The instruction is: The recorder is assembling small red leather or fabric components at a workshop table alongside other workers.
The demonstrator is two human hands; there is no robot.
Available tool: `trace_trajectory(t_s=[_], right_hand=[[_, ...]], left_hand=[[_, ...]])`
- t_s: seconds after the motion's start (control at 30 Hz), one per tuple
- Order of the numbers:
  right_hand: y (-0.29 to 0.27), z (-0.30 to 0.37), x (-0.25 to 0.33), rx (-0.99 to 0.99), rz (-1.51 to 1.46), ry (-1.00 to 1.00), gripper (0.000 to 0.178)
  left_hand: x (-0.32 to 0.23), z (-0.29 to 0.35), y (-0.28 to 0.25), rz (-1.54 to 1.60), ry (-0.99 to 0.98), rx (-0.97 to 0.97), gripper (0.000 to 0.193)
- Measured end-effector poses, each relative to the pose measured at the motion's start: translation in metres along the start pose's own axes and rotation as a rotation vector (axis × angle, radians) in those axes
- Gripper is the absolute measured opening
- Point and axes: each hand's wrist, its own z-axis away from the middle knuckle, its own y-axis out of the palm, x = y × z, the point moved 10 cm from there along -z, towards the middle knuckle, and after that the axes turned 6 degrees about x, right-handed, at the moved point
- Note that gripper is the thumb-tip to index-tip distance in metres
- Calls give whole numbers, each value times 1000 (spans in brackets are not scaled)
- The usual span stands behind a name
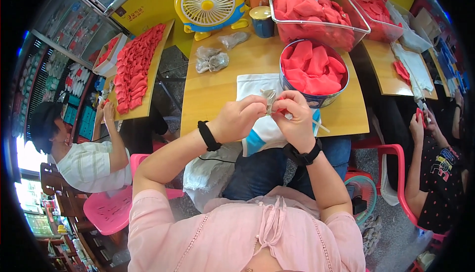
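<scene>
Above the near edge of the wooden tabletop (198, 101), two hands, fingertips nearly meeting. Left hand (237, 118): thumb and fingers pinched together on a small grey-beige piece (268, 96), kind too small to tell. Right hand (297, 121): fingertips closed on a red fabric scrap (280, 107), mostly hidden; a white bit (288, 116) shows at the fingers, nature unclear.

Hazards, by item:
Grey-beige piece: held by fingertips only; an uneven pull between the hands could slip it loose, onto the cloth or lap.
Red fabric scrap: soft and largely covered by fingers; could fold or shift unseen.
White cloth with blue corner (257, 81): draped over the table edge below the hands; a shift of the knees could drag it down.
Round blue tub (324, 100): just beyond the right hand, red fabric pieces (312, 66) heaped inside; an outward knock could tip pieces out.
White rod (321, 127): at the table edge, near the right wrist; a brush of the dark wristband (308, 155) could send it to the floor
</scene>
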Motion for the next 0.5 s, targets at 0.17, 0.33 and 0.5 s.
trace_trajectory(t_s=[0.17,0.33,0.5], right_hand=[[11,2,-3,28,186,-78,19],[23,1,-9,205,299,-77,13],[18,-1,-31,302,99,180,25]], left_hand=[[18,6,11,122,9,97,16],[33,18,48,-73,-107,549,11],[22,20,43,-124,24,437,12]])
